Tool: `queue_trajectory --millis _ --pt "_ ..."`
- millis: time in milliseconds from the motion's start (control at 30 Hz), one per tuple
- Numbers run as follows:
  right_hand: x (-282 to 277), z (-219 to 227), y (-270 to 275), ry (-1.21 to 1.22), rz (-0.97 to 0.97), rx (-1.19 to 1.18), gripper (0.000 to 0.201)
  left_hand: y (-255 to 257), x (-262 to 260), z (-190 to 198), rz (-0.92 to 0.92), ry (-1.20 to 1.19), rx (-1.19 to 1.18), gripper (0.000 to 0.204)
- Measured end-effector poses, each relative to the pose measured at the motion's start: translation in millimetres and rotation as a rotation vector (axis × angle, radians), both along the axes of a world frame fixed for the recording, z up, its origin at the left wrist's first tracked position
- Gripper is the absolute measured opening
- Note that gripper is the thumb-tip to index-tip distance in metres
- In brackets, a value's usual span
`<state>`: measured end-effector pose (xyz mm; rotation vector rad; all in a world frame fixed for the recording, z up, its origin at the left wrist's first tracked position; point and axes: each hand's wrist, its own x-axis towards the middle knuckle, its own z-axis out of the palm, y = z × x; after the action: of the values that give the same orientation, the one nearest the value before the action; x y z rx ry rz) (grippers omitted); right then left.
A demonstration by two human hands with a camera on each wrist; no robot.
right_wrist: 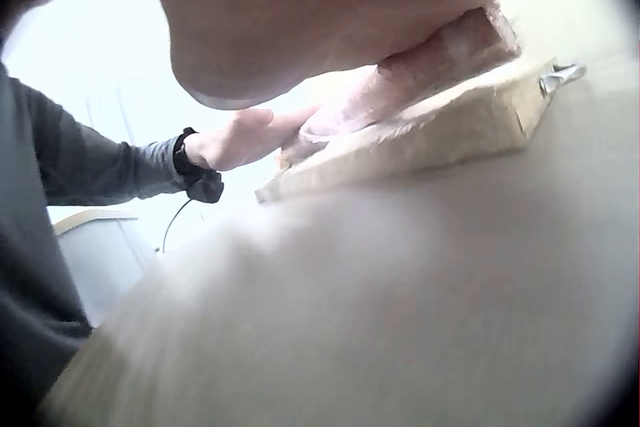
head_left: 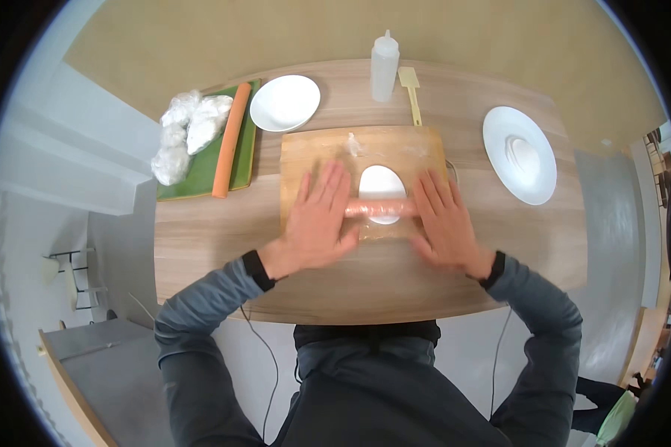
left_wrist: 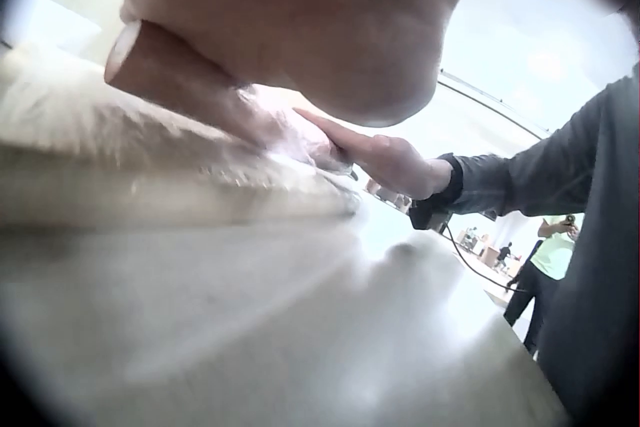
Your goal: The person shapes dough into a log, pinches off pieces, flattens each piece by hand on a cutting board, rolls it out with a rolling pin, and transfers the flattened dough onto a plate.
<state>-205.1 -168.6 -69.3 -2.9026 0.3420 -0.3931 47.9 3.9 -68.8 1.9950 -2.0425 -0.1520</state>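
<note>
A white, flattened oval of dough (head_left: 382, 181) lies on a wooden board (head_left: 313, 147) covered with clear film. Across its near part runs an orange rolling pin (head_left: 380, 209) that looks wrapped in film. My left hand (head_left: 314, 220) lies flat over the pin's left end, fingers straight and pointing away from me. Over the right end rests my right hand (head_left: 447, 223), its fingers also straight. In the left wrist view the pin (left_wrist: 175, 77) shows beneath the palm. The right wrist view likewise has the pin (right_wrist: 440, 62) under the palm, close over the film-covered board (right_wrist: 440, 142).
At the left, a green tray (head_left: 201, 179) bears film-wrapped white lumps (head_left: 207, 123) and another orange rolling pin (head_left: 232, 141). Behind the board are a white bowl (head_left: 285, 103), a squeeze bottle (head_left: 384, 68) and a spatula (head_left: 411, 93). A white plate (head_left: 535, 186) holding a white round piece stands right.
</note>
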Motion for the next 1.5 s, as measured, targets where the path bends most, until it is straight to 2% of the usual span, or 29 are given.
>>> queue_trajectory --millis 33,133,233,367,533,667,767,833,1033,1133,1200,1267,1400,1500 --pt "12.3 -2.6 -12.9 -0.010 -0.044 -0.098 0.083 -13.7 6.3 -2.9 0.053 -0.019 -0.019 0.087" --pt "50.9 -27.7 -61.5 -0.087 -0.145 -0.145 0.080 -51.1 32.1 -19.0 0.134 -0.054 -0.115 0.083" --pt "84.5 -18.5 -87.9 -0.048 -0.224 -0.153 0.075 -82.8 57.3 -17.9 0.177 -0.163 -0.128 0.079" --pt "106.0 -13.6 -115.0 -0.010 -0.236 -0.114 0.072 -106.2 77.1 -17.8 0.204 -0.211 -0.152 0.076" --pt "100.7 -21.1 -111.5 -0.069 -0.136 -0.120 0.067 -108.9 81.2 -30.5 0.224 -0.166 -0.180 0.078" --pt "70.4 -21.3 -81.3 -0.087 -0.055 -0.209 0.068 -77.3 58.4 -26.4 0.170 -0.140 -0.113 0.081" --pt "45.3 -17.0 -52.9 -0.098 -0.023 -0.226 0.075 -45.3 40.8 -26.3 0.096 -0.019 -0.055 0.084" --pt "26.7 -2.0 -28.1 -0.070 0.004 -0.104 0.085 -25.1 28.8 -18.4 0.063 0.009 -0.014 0.087" --pt "-24.1 6.7 24.7 0.104 0.084 0.007 0.096 38.2 -15.0 4.1 -0.037 0.040 0.003 0.097" --pt "-29.2 2.9 29.6 0.106 0.081 0.065 0.096 41.6 -17.5 3.7 -0.044 0.046 -0.004 0.099" --pt "-14.9 2.3 16.7 0.095 0.059 0.020 0.096 30.9 -13.6 2.0 -0.038 0.043 -0.013 0.098" --pt "8.0 2.4 -2.5 0.080 0.028 -0.026 0.095 6.1 -0.9 -2.1 0.071 -0.022 0.007 0.095" --pt "61.0 -11.9 -51.3 0.000 -0.102 -0.059 0.083 -50.3 34.4 -12.6 0.149 -0.052 -0.027 0.091" --pt "94.0 -21.1 -86.9 -0.024 -0.155 -0.062 0.077 -87.2 60.2 -16.0 0.232 -0.205 -0.076 0.089"
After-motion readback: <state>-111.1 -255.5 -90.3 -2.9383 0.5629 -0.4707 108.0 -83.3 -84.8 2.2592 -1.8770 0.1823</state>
